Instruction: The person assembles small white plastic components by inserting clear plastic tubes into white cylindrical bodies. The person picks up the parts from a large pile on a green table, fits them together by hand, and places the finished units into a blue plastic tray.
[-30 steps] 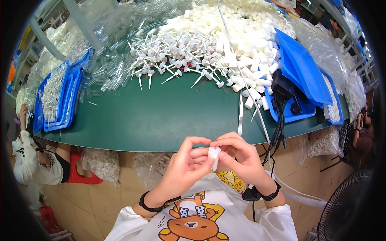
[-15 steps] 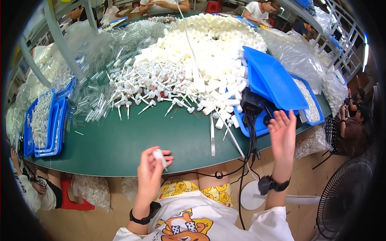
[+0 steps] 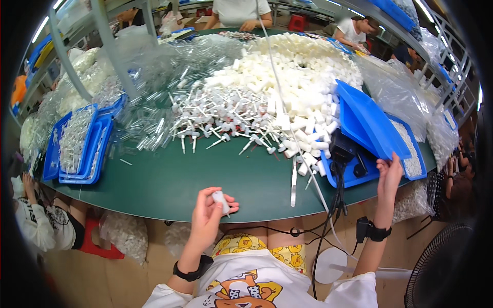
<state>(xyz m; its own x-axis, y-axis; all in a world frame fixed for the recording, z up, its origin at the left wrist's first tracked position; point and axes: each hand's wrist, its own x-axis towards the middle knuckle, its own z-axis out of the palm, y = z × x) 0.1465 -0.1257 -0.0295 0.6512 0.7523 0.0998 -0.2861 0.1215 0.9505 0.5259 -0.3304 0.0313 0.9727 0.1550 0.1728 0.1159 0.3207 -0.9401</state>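
Note:
Near the table's front edge, my left hand (image 3: 207, 218) is closed around a small white cylinder (image 3: 220, 201), with a thin tip showing below it. My right hand (image 3: 390, 177), out to the right, has its thumb and fingers closed at the near corner of a blue tray (image 3: 371, 128). That tray lies tilted over other blue trays. A pile of white cylinders (image 3: 303, 72) spreads over the middle and back of the table. In front of it lie many thin white stems with pale round heads (image 3: 231, 110).
Clear tubes (image 3: 154, 128) and stacked blue trays (image 3: 84, 177) occupy the left. A metal tweezer-like tool (image 3: 294, 187) lies near the front edge. A white cable (image 3: 303, 154) crosses the table beside a black adapter (image 3: 343, 146). Other people sit around; a fan (image 3: 441, 267) stands right.
My right hand has moved from open in the air to the blue tray's corner, its fingers closing there. The left hand still holds the white cylinder. The whole view has shifted.

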